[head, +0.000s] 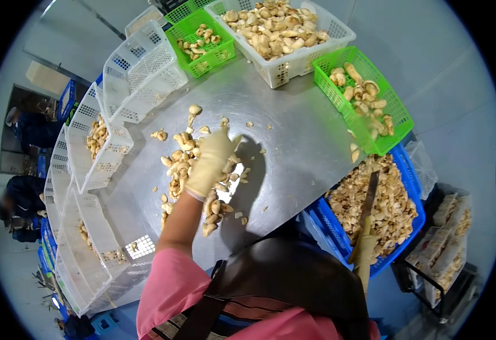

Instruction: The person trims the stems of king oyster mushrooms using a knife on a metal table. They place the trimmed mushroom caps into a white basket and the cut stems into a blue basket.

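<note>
My left hand [214,157], in a cream glove, reaches over a loose pile of mushrooms [180,168] on the steel table [290,110]. Its fingers point away from me, close to a small mushroom piece [224,122]; whether they grip anything is unclear. My right hand [365,246], gloved too, is held low at the right, shut on a long knife [371,191]. The blade points away from me above a blue crate [418,212] full of mushroom pieces. Mushroom scraps [244,220] lie around the pile.
White baskets [122,148] line the left edge, some with mushrooms. Along the far side stand a green basket [226,53], a heaped white crate [282,70] and another green basket [403,127]. A cart with crates [443,238] stands at the right. Several people [29,195] are at far left.
</note>
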A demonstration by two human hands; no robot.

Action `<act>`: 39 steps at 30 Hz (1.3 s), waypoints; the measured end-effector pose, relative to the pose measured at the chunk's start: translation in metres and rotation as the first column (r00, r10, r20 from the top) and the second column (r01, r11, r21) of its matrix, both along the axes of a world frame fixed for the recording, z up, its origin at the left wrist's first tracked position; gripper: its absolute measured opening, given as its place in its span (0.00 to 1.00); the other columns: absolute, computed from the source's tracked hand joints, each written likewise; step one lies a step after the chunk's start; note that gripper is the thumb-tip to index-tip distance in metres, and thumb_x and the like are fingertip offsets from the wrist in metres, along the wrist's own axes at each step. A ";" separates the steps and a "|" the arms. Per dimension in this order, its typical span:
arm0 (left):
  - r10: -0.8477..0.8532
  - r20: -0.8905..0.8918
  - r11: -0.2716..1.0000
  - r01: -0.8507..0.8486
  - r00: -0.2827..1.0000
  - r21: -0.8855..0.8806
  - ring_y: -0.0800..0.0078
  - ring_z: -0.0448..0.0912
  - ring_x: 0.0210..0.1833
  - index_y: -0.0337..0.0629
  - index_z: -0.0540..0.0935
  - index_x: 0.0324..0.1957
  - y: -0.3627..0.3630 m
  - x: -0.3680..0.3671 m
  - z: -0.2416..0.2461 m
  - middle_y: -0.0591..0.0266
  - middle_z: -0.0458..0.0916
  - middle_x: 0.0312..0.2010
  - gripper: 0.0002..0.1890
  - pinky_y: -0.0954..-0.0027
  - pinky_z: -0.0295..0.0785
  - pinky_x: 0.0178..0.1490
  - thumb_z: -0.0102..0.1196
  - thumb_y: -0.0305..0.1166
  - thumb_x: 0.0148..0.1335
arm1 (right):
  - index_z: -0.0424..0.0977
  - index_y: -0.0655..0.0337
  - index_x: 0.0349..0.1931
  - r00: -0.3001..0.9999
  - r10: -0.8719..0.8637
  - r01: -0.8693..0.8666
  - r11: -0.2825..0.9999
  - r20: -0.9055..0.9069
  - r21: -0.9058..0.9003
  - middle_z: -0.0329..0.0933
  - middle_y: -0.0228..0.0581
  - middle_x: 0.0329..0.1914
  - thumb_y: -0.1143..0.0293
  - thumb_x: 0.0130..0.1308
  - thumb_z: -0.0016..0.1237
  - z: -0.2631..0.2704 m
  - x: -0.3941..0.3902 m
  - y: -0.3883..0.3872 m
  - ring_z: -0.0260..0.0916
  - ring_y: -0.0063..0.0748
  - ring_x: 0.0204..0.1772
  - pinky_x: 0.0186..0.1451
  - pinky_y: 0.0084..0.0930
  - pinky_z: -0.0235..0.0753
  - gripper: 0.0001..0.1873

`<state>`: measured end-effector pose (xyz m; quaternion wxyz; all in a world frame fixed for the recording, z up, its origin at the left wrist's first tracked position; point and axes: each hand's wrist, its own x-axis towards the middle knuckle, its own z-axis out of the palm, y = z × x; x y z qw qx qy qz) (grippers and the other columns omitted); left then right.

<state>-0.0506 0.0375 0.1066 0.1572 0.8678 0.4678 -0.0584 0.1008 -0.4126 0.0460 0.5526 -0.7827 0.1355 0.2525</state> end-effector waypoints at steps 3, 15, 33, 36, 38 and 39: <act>0.103 -0.313 0.994 -0.086 0.944 0.065 0.54 0.81 0.47 0.37 0.79 0.48 -0.010 -0.002 -0.079 0.44 0.83 0.40 0.21 0.60 0.77 0.50 0.52 0.45 0.63 | 0.72 0.60 0.27 0.994 0.111 -0.111 0.993 -0.013 0.039 0.65 0.29 0.12 0.44 0.67 0.45 0.000 -0.004 0.024 0.57 0.18 0.12 0.15 0.19 0.54 0.25; 0.573 0.787 0.632 0.488 0.228 -0.602 0.78 0.76 0.29 0.39 0.78 0.51 0.048 0.081 0.060 0.61 0.82 0.32 0.22 0.74 0.72 0.38 0.47 0.47 0.68 | 0.70 0.61 0.24 0.905 0.421 -0.424 0.904 0.052 0.059 0.68 0.34 0.13 0.55 0.72 0.40 0.046 -0.011 0.104 0.58 0.20 0.13 0.16 0.19 0.56 0.21; -0.036 0.500 0.947 0.188 0.866 -0.259 0.62 0.80 0.34 0.50 0.71 0.62 -0.073 0.007 -0.084 0.54 0.80 0.35 0.33 0.67 0.76 0.43 0.60 0.28 0.51 | 0.72 0.65 0.57 0.884 0.457 -0.443 0.886 -0.098 0.136 0.68 0.31 0.17 0.62 0.70 0.46 0.050 -0.015 0.136 0.58 0.17 0.16 0.19 0.15 0.59 0.21; -0.074 0.610 0.954 0.234 0.789 -0.188 0.60 0.80 0.35 0.46 0.74 0.59 -0.079 0.016 -0.101 0.52 0.81 0.34 0.31 0.65 0.76 0.43 0.65 0.31 0.49 | 0.71 0.65 0.58 0.852 0.514 -0.497 0.853 -0.096 0.157 0.68 0.31 0.17 0.61 0.70 0.47 0.058 -0.018 0.145 0.59 0.17 0.17 0.20 0.15 0.60 0.22; -0.023 0.669 0.953 0.219 0.743 -0.210 0.54 0.80 0.36 0.44 0.76 0.55 -0.078 0.019 -0.093 0.50 0.81 0.33 0.28 0.61 0.76 0.43 0.66 0.32 0.49 | 0.71 0.65 0.58 0.819 0.562 -0.544 0.825 -0.114 0.153 0.69 0.32 0.17 0.59 0.70 0.47 0.057 -0.016 0.146 0.61 0.18 0.17 0.22 0.17 0.62 0.23; -0.015 0.626 0.949 0.209 0.779 -0.237 0.55 0.80 0.36 0.43 0.77 0.53 -0.078 0.020 -0.091 0.51 0.82 0.33 0.26 0.62 0.76 0.43 0.66 0.32 0.49 | 0.71 0.65 0.58 0.793 0.597 -0.581 0.801 -0.120 0.143 0.69 0.33 0.18 0.58 0.69 0.47 0.056 -0.016 0.149 0.62 0.18 0.18 0.22 0.17 0.62 0.24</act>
